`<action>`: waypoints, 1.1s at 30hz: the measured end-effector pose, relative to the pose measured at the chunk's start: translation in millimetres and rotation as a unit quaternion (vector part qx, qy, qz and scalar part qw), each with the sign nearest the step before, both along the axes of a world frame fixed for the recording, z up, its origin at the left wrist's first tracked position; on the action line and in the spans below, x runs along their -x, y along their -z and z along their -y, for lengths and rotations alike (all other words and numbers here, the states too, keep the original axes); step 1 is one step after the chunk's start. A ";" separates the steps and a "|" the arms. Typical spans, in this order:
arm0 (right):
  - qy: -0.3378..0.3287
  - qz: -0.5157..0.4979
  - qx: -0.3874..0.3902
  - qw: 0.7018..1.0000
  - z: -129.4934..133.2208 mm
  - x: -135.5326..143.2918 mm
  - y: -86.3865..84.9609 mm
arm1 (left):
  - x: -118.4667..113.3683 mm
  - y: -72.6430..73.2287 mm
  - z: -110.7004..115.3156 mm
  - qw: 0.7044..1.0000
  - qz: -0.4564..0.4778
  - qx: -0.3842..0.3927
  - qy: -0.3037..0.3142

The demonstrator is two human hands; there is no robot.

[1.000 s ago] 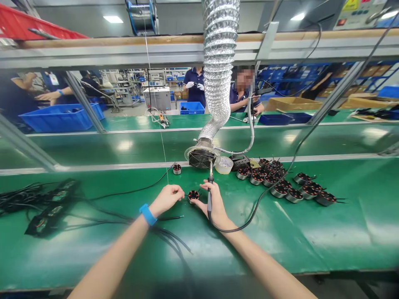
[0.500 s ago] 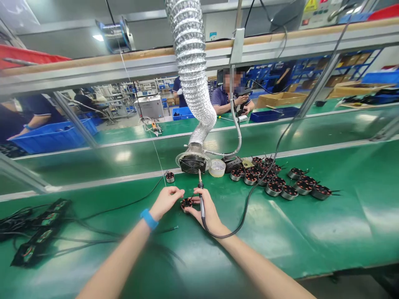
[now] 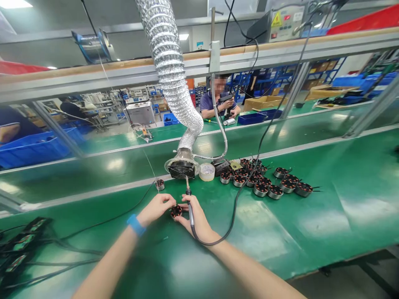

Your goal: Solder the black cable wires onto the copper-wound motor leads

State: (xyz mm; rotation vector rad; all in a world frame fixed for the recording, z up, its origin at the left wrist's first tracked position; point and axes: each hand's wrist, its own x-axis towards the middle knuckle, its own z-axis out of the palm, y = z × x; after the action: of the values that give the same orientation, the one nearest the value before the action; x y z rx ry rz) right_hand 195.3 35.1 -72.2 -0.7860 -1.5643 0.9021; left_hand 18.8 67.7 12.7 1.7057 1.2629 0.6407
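My right hand (image 3: 198,220) is closed around a soldering iron (image 3: 190,211), whose tip points up and away toward the fume extractor. Its thumb and fingertips also steady a small round motor part (image 3: 176,211) with copper windings on the bench. My left hand (image 3: 157,211), with a blue band at the wrist, is pinched at the left side of that part. A thin solder wire (image 3: 151,167) runs down from a spool (image 3: 93,46) on the overhead rail to the left hand. The wire's end between the fingertips is hidden.
A fume extractor (image 3: 181,169) hangs on a silver duct ahead. Beside it stand a white round tub (image 3: 207,172) and several motors (image 3: 260,189). One motor (image 3: 160,184) sits left. Black cabled parts (image 3: 23,243) lie far left. A co-worker (image 3: 218,101) sits across the bench.
My left hand has come closer to the motor part, its fingertips now at its edge. The whole view has shifted, moving the bench things left. The right hand keeps its hold.
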 end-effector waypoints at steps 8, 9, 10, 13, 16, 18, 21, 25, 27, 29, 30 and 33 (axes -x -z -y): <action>0.006 0.000 0.016 1.000 -1.4 0.8 -3.3 | -6.5 1.5 9.7 0.993 0.063 0.089 -0.042; 0.002 -0.002 0.017 1.000 -1.5 0.9 -3.9 | -8.4 1.3 9.8 0.993 0.061 0.091 -0.044; 0.000 -0.003 0.018 1.000 -1.5 0.9 -4.5 | -10.2 1.3 9.7 0.993 0.054 0.092 -0.045; 0.006 0.008 0.012 1.000 -0.9 0.4 -5.7 | -15.0 2.5 9.0 0.995 0.026 0.084 -0.048; 0.023 0.027 0.001 0.999 -0.8 -0.2 -4.3 | -16.5 3.2 7.2 0.995 0.014 0.089 -0.053; 0.015 0.020 0.004 1.000 -1.2 -0.4 -2.6 | -13.7 2.1 5.5 0.992 0.021 0.112 -0.047; 0.001 0.008 0.010 1.000 -2.0 -0.3 -1.3 | -5.3 -1.0 4.0 0.987 0.035 0.153 -0.024; 0.008 0.022 0.000 1.000 -1.6 -0.6 -3.2 | 2.3 -3.2 4.3 0.986 0.050 0.158 0.014; 0.009 0.024 -0.004 1.000 -0.5 -1.0 -5.0 | 2.9 -3.0 4.3 0.991 0.045 0.127 0.014; 0.007 0.026 -0.007 1.000 0.5 -1.5 -6.7 | 2.9 -2.2 3.8 0.995 0.033 0.098 0.007; 0.006 0.028 -0.009 1.000 0.8 -1.6 -7.2 | 3.0 -1.6 3.5 0.995 0.027 0.092 0.007; 0.006 0.032 -0.010 0.999 0.7 -1.7 -7.6 | 2.8 1.8 4.2 0.994 0.032 0.103 0.020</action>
State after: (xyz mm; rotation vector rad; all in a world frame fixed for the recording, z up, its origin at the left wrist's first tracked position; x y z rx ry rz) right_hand 197.1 34.3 -64.6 -0.8164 -1.6192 0.8588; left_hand 15.9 63.6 10.9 1.5238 1.2033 0.5188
